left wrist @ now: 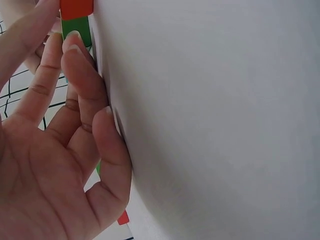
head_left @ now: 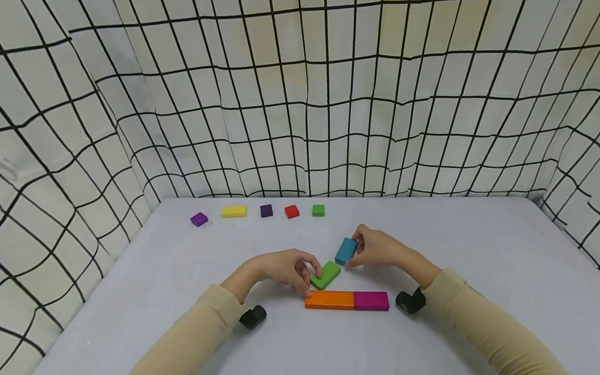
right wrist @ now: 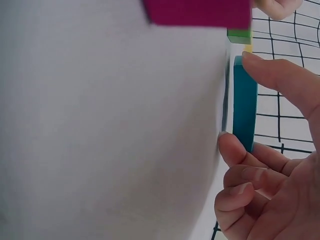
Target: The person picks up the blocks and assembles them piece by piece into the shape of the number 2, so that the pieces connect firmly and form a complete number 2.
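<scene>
In the head view my right hand [head_left: 380,249] pinches a blue rectangular block [head_left: 346,251] lengthwise, thumb at the near end and fingers at the far end. The right wrist view shows the blue block [right wrist: 244,105] on its narrow side, close to the tabletop. My left hand [head_left: 286,268] holds the left end of a slanted green block [head_left: 327,275] with bent fingers, its thumb beside the orange block. Just below the green one, a long orange block [head_left: 330,300] and a magenta block [head_left: 371,300] lie end to end in a row.
Along the table's far edge lie a purple block [head_left: 199,219], a yellow block [head_left: 234,211], a dark purple block [head_left: 266,210], a red block [head_left: 292,211] and a small green block [head_left: 318,210]. Black netting [head_left: 307,105] over white sheeting encloses the white table [head_left: 328,357] behind and at the sides.
</scene>
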### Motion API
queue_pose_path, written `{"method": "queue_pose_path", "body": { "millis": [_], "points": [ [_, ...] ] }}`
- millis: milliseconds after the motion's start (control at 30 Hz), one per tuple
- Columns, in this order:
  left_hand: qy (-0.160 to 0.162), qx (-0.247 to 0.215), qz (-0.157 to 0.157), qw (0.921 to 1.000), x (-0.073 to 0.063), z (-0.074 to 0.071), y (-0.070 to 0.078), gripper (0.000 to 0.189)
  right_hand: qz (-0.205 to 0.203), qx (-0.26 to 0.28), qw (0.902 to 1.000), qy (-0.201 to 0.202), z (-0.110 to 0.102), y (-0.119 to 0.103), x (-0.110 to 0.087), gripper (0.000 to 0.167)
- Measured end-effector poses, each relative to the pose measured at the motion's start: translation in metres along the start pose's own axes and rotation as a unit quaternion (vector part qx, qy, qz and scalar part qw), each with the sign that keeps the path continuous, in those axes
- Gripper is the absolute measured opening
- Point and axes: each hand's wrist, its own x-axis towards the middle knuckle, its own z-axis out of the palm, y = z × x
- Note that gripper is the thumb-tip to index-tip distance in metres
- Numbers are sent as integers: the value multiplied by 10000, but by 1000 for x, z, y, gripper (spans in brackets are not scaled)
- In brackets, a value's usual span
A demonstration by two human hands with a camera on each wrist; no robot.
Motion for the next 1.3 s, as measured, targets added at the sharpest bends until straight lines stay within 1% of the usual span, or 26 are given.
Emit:
{"method": "queue_pose_path", "body": {
  "millis": [133,367,567,767,900,1100,1200,1300],
  "points": [
    [1,10,-43,10000,0,0,0,30,10,-60,10000,-14,2,0,2,57],
    [18,19,-26,10000,0,0,0,30,28,-148,9999,-5,3,-1,3,58],
    [13,16,-28,10000,0,1,1,30,181,-236,9995,-53,6,-2,5,58],
    [-4,-24,-6,10000,0,0,1,29,320,-394,9986,-144,6,-4,5,63],
    [-22,-59,-7,10000,1,0,0,29,342,-539,9976,-258,2,-4,4,68],
    [-21,-43,23,10000,1,0,-1,28,102,-726,9968,-326,-2,-2,1,71],
    [-40,-62,53,10000,1,0,-2,28,-87,-796,9962,-340,-3,-2,0,69],
    [-62,-90,82,9999,1,0,-2,27,-185,-826,9959,-328,-3,-3,-2,65]
  ]
}}
